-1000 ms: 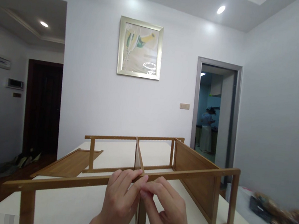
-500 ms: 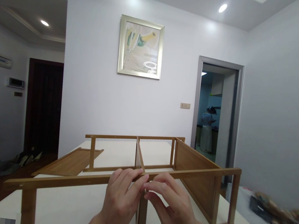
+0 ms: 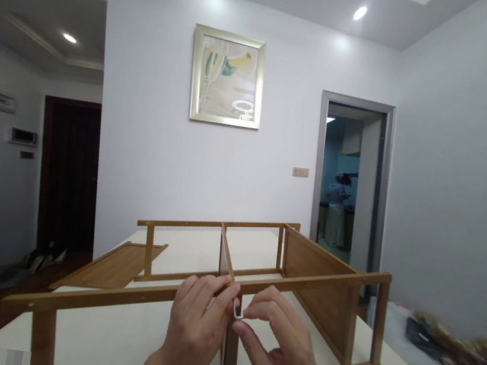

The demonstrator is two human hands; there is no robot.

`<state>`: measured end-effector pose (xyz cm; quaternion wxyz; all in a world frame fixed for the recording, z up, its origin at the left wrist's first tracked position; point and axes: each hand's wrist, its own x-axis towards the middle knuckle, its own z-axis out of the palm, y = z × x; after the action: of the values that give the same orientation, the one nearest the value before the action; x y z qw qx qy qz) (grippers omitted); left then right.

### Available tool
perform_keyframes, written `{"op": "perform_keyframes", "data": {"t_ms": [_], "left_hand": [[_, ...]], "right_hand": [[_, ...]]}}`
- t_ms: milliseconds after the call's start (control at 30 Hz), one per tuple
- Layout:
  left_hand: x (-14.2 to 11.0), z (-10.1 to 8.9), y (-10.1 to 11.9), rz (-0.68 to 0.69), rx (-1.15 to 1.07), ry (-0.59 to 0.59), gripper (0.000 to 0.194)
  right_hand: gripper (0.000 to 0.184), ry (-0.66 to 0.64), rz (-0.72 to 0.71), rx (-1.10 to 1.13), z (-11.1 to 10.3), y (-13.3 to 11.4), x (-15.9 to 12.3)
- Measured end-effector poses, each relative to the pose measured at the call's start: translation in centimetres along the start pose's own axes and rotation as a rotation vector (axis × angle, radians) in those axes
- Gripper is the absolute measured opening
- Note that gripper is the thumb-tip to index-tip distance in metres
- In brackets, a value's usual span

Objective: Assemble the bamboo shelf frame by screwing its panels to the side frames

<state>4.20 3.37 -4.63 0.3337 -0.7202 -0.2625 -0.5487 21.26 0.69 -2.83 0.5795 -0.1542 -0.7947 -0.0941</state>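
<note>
A wooden shelf frame [image 3: 143, 295] lies on its side on a white table. My left hand [image 3: 197, 326] is closed over its near rail, at the joint with the middle shelf, its fingertips beside the upper part of a small silver L-shaped hex key [image 3: 236, 310]. The key hangs against the near side of that joint. With thumb and forefinger bent around the key's short end, my right hand [image 3: 281, 337] grips it loosely. The key's upper tip is hidden by my left fingers and the rail.
A loose wooden panel [image 3: 113, 267] lies on the white table [image 3: 115, 339] at the left. Beyond the doorway [image 3: 359, 102] a person [image 3: 336, 210] stands in another room. Right of the table are a pale covered surface and several jumbled items [image 3: 450, 347].
The hex key, hidden before, now shows between my hands. My right fingertips have moved slightly down and away from the rail. My left hand has stayed nearly in place.
</note>
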Motion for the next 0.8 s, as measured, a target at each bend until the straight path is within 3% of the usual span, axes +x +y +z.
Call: {"op": "perform_keyframes", "data": {"t_ms": [233,433,800], "left_hand": [[-0.2,0.2,0.1,-0.074,-0.058,0.076,0.032],[0.1,0.0,0.4,-0.077,-0.073,0.051,0.017],[-0.1,0.1,0.3,-0.068,-0.067,0.029,0.015]], "right_hand": [[0.026,0.044,0.019,-0.035,0.1,-0.2,-0.5],[0.022,0.102,0.034,-0.077,0.4,-0.7,-0.5],[0.019,0.138,0.058,-0.044,1.8,-1.0,-0.9]]}}
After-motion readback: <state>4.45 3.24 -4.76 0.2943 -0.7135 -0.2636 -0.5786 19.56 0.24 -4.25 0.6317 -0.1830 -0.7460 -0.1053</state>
